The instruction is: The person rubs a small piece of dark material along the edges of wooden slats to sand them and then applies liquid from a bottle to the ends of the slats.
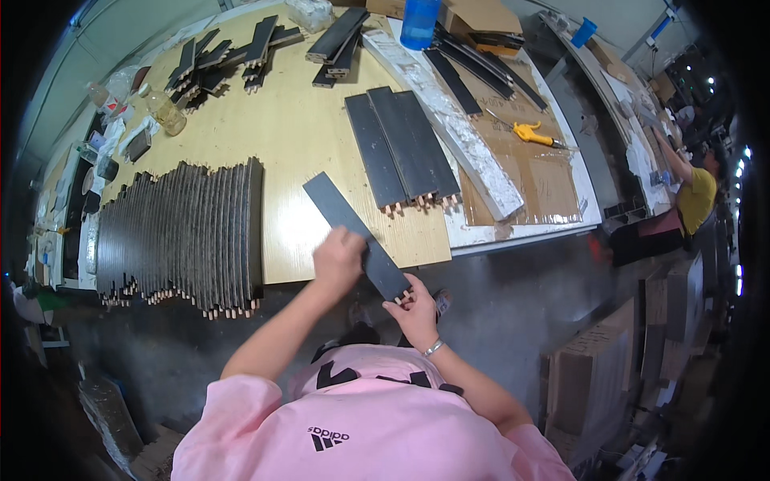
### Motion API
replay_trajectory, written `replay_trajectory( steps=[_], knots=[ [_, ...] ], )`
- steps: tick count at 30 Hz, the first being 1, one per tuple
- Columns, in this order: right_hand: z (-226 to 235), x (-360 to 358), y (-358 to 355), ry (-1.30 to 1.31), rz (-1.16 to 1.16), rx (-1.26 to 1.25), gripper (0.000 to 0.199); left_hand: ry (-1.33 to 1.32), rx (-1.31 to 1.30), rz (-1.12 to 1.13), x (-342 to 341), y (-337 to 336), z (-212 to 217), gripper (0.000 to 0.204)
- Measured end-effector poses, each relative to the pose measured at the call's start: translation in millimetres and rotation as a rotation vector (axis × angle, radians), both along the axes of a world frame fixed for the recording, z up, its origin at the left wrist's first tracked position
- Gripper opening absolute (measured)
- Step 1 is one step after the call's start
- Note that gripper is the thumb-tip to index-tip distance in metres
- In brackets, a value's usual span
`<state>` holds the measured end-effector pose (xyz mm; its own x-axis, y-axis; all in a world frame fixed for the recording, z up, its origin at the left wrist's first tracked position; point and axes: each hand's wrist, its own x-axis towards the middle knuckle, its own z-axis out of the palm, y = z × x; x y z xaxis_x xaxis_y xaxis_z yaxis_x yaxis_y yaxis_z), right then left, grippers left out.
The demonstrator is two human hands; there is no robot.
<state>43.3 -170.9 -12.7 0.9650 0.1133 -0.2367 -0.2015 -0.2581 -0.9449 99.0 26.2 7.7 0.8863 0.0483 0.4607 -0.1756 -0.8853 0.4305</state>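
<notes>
2 hands, left [338,258] and right [415,311], grip 1 dark panel [345,216], hiding its middle and end.

A long row of dark slats [188,232] stands on edge at the left of the pale wooden counter [289,136], their dowel pegs pointing toward the lower edge. Three dark panels [401,148] lie flat side by side at the centre. Loose dark strips [233,52] are scattered at the upper left, near a clear glass jar [166,111]. A white, glue-crusted board [449,120] runs diagonally beside a brown cardboard sheet [537,172] bearing a yellow-handled tool [533,134]. A blue bottle [420,22] stands at the top. A person in a yellow shirt [696,199] works at far right.
</notes>
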Motion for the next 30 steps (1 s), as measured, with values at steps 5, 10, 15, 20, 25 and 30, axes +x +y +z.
replay_trajectory(
  steps=[5,10,15,20,25,30],
  knots=[
    [-17,0,-9,0.04,0.01,0.163,0.067,0.0,-0.113,-0.238,-46,-43,17,0.007],
    [-12,-5,-12,0.045,0.001,0.221,0.065,-0.063,-0.083,-0.014,-5,-18,15,0.008],
    [-33,-15,-34,0.041,-0.019,0.144,0.063,0.102,-0.136,-0.449,-64,-54,15,0.008],
    [-25,-15,-46,-0.007,-0.051,-0.031,0.059,0.03,-0.135,-0.092,-6,-17,11,0.007],
    [37,1,-16,-0.265,0.067,-0.186,0.063,0.133,-0.102,-0.257,-22,-11,8,0.011],
    [31,1,6,-0.373,0.166,-0.415,0.071,0.203,-0.596,0.026,-39,-1,33,0.007]
  ],
)
